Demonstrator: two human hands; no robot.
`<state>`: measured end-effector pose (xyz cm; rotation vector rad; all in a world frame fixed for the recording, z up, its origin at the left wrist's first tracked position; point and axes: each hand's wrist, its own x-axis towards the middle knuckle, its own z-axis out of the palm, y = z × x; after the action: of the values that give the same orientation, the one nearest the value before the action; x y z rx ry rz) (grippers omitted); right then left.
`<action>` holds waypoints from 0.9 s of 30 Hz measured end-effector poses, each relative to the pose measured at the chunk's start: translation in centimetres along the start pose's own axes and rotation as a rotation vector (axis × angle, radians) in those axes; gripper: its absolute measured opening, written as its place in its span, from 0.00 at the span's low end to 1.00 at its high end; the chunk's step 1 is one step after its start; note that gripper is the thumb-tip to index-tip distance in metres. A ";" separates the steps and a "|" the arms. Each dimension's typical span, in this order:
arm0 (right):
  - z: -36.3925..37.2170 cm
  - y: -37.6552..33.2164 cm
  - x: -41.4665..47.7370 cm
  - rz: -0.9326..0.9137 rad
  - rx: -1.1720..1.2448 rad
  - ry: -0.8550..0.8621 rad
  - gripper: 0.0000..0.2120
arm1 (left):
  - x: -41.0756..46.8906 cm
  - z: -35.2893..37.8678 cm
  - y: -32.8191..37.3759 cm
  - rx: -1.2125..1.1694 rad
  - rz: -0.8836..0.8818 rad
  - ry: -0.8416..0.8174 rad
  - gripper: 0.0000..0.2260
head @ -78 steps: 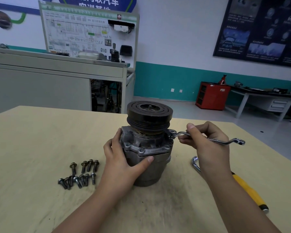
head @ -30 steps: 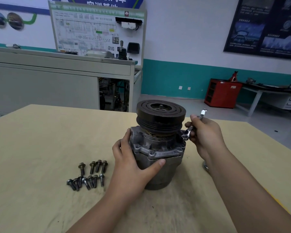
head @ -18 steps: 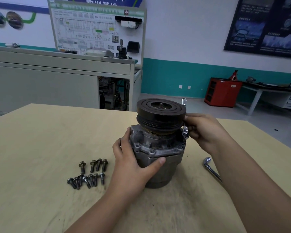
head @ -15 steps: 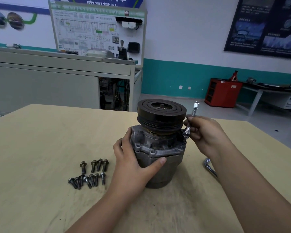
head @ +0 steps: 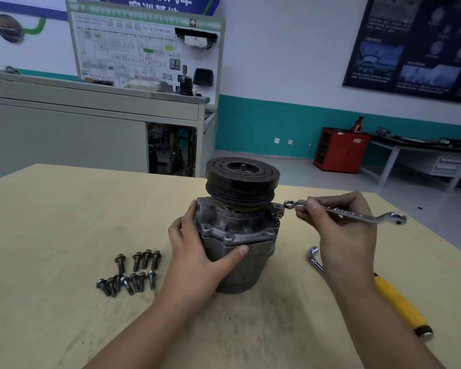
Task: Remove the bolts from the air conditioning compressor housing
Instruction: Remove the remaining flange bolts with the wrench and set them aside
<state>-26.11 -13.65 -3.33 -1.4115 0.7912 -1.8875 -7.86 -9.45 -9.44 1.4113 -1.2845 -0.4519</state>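
Note:
The grey compressor [head: 240, 235] stands upright on the table [head: 51, 222], its black grooved pulley [head: 242, 179] on top. My left hand [head: 197, 251] grips the housing from the left, thumb across the front flange. My right hand [head: 341, 227] pinches a silver double-ended ring spanner [head: 343, 211], held almost level to the right of the housing. The spanner's ring end [head: 288, 204] hovers just off the upper right corner of the flange, beside a bolt [head: 278, 212] that stands there. Several removed bolts [head: 129, 272] lie on the table to the left.
A yellow-handled L-shaped socket wrench [head: 399, 304] lies on the table to the right, partly under my right forearm. Beyond the table stand a grey cabinet with a display board [head: 144, 46], a red cabinet [head: 341, 150] and a workbench [head: 423, 155].
My right hand has swung the spanner from pointing up behind the pulley round to the right, and its ring end now sits just off the flange. My left hand keeps its grip.

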 end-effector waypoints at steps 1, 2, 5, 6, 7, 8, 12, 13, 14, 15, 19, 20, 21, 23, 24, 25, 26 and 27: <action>0.0 0.1 -0.5 -0.044 -0.055 -0.010 0.10 | 0.0 0.0 0.0 -0.002 0.000 -0.001 0.54; 0.1 0.2 -0.8 -0.083 -0.113 -0.020 0.11 | 0.0 0.0 0.0 -0.002 -0.002 -0.002 0.54; 0.2 0.6 -1.3 -0.178 -0.248 -0.055 0.11 | 0.0 0.0 0.1 -0.004 -0.006 -0.002 0.54; 0.3 0.7 -1.4 -0.209 -0.291 -0.069 0.10 | 0.0 0.0 0.1 -0.005 -0.005 0.001 0.54; 0.3 0.9 -1.4 -0.236 -0.336 -0.081 0.09 | 0.0 0.0 0.1 -0.007 -0.003 0.003 0.54; 0.4 1.0 -1.5 -0.257 -0.383 -0.091 0.09 | 0.0 0.0 0.1 -0.008 0.000 0.004 0.54; 0.6 1.1 -1.6 -0.332 -0.478 -0.123 0.07 | 0.0 -0.1 0.1 -0.006 0.003 0.002 0.54; 0.7 1.0 -1.6 -0.352 -0.500 -0.134 0.07 | 0.0 0.0 0.1 -0.003 0.003 0.002 0.54; 0.7 0.9 -1.6 -0.364 -0.522 -0.149 0.07 | 0.0 0.0 0.1 0.001 0.001 0.002 0.54; 0.8 0.7 -1.6 -0.359 -0.537 -0.164 0.07 | 0.1 0.0 0.1 0.005 -0.001 0.003 0.54; 0.9 -0.2 -0.7 -0.137 -0.489 -0.190 0.10 | 0.0 0.0 0.0 0.006 0.003 0.000 0.51; 0.9 -0.5 -0.3 -0.071 -0.463 -0.186 0.10 | 0.0 0.0 0.0 0.005 0.006 -0.001 0.51; 0.8 -0.7 0.2 -0.018 -0.443 -0.179 0.10 | 0.0 -0.1 0.0 0.001 0.009 -0.001 0.51; 0.7 -1.1 0.8 0.046 -0.406 -0.157 0.12 | 0.0 -0.1 0.1 -0.009 0.004 -0.001 0.52; 0.7 -1.2 0.8 0.054 -0.402 -0.155 0.12 | 0.0 -0.1 0.2 -0.010 0.002 -0.002 0.53; 0.7 -1.2 0.7 0.039 -0.421 -0.168 0.11 | 0.0 -0.1 0.1 -0.007 0.004 -0.002 0.52; 0.8 -1.2 0.5 0.013 -0.452 -0.189 0.10 | 0.0 -0.1 0.1 -0.002 0.010 -0.001 0.52; 0.8 -1.1 0.2 -0.012 -0.477 -0.210 0.09 | -0.1 -0.1 0.0 0.003 0.015 0.000 0.51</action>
<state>-25.49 -13.21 -2.15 -1.8666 1.1779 -1.5823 -7.82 -9.37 -9.43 1.4036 -1.2955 -0.4395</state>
